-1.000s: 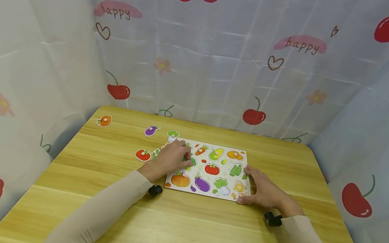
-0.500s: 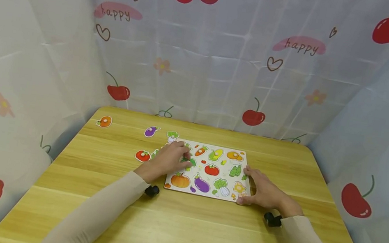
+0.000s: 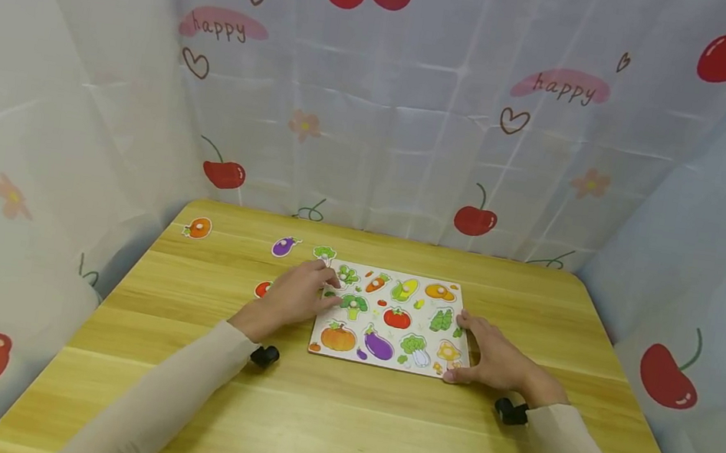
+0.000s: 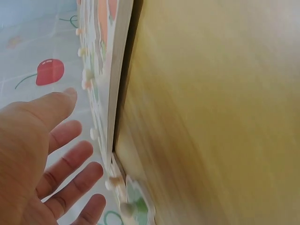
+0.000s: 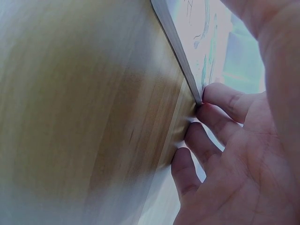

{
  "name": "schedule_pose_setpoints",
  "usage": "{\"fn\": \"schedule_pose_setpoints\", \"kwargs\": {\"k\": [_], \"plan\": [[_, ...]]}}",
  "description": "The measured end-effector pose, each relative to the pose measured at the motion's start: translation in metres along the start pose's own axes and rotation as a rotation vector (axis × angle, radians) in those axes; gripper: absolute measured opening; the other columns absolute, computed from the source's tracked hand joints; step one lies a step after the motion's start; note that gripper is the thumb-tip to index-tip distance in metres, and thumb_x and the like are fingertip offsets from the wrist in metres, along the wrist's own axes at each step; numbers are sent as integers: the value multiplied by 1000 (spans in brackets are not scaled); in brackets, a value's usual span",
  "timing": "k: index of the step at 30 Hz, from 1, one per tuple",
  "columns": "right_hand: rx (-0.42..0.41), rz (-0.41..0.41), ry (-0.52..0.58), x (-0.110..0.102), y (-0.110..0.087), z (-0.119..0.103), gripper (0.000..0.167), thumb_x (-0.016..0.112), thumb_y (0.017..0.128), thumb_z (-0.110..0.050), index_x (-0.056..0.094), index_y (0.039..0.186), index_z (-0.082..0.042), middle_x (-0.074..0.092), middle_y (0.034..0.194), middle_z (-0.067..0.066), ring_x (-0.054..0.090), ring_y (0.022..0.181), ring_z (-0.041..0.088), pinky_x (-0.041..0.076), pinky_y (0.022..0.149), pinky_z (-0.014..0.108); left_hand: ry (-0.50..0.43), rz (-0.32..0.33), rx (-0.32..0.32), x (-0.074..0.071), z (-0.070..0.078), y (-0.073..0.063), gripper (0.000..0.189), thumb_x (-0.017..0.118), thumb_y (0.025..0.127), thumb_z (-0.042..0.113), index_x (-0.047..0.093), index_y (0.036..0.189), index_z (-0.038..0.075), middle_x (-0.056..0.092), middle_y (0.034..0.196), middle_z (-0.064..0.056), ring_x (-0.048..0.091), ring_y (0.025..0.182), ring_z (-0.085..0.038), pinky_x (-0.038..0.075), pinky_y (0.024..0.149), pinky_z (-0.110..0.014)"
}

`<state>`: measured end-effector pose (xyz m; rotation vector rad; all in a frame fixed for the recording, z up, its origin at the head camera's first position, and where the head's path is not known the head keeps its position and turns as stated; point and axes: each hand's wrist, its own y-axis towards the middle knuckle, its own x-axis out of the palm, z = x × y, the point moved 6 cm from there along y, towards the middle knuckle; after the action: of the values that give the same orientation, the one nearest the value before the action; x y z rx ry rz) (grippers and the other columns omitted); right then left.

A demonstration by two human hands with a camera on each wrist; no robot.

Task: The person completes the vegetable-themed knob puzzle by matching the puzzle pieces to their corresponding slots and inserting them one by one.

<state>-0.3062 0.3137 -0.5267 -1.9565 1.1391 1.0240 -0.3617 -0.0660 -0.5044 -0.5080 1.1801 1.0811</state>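
Puzzle board (image 3: 418,326), one: lies between the hands. Left hand (image 3: 289,297): fingers loosely spread, holds nothing. Right hand (image 3: 498,358): thumb and fingers apart, touches the board's edge. Eggplant piece (image 3: 283,248): beyond left hand.

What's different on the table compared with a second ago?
The left hand has drawn back leftward, uncovering the broccoli piece on the puzzle board; it holds nothing now. Whether it had gripped the piece before is unclear. The right hand stays at the board's right edge; the loose eggplant and orange piece lie unmoved.
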Motion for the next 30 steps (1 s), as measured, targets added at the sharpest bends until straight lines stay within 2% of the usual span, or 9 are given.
{"fn": "schedule_pose_setpoints", "kwargs": {"k": [7, 12, 17, 21, 25, 30], "plan": [[6, -6, -4, 0, 0, -2, 126, 103, 88, -53, 37, 177, 6, 31, 186, 35, 34, 169, 62, 32, 136, 80, -7, 1, -19, -11, -13, -9, 43, 88, 106, 40, 81, 139, 13, 77, 135, -10, 74, 114, -27, 66, 102, -49], [9, -8, -3, -1, 0, -2, 125, 103, 88, -53, 37, 177, 5, 31, 187, 35, 34, 169, 62, 32, 136, 80, -13, -8, -51, -19, -26, -19, 55, 88, 106, 43, 75, 150, 11, 75, 147, -13, 74, 127, -33, 64, 113, -54], [4, -6, -5, 1, 1, -1, 125, 103, 88, -53, 37, 177, 6, 30, 187, 35, 34, 170, 62, 32, 137, 80, 0, -20, -82, -27, -41, -29, 59, 88, 106, 45, 73, 151, 10, 73, 155, -13, 71, 142, -39, 58, 121, -62], [4, -5, 5, 1, 0, -1, 125, 103, 88, -52, 37, 177, 6, 30, 187, 35, 33, 170, 62, 31, 137, 80, 7, -31, -106, -31, -56, -37, 61, 89, 105, 43, 72, 152, 9, 72, 157, -15, 68, 147, -42, 54, 126, -66], [2, -5, 9, 0, 0, -1, 125, 102, 88, -53, 37, 177, 7, 30, 187, 34, 33, 170, 62, 31, 137, 80, 16, -23, -120, -35, -70, -44, 62, 91, 103, 42, 72, 151, 8, 72, 155, -18, 69, 144, -43, 54, 124, -67], [-3, -2, -2, -1, 0, 0, 125, 103, 88, -52, 37, 176, 7, 30, 187, 35, 33, 170, 63, 31, 136, 81, 14, -12, -125, -38, -81, -51, 56, 93, 101, 38, 77, 144, 6, 78, 140, -16, 74, 130, -39, 58, 118, -63]]}}
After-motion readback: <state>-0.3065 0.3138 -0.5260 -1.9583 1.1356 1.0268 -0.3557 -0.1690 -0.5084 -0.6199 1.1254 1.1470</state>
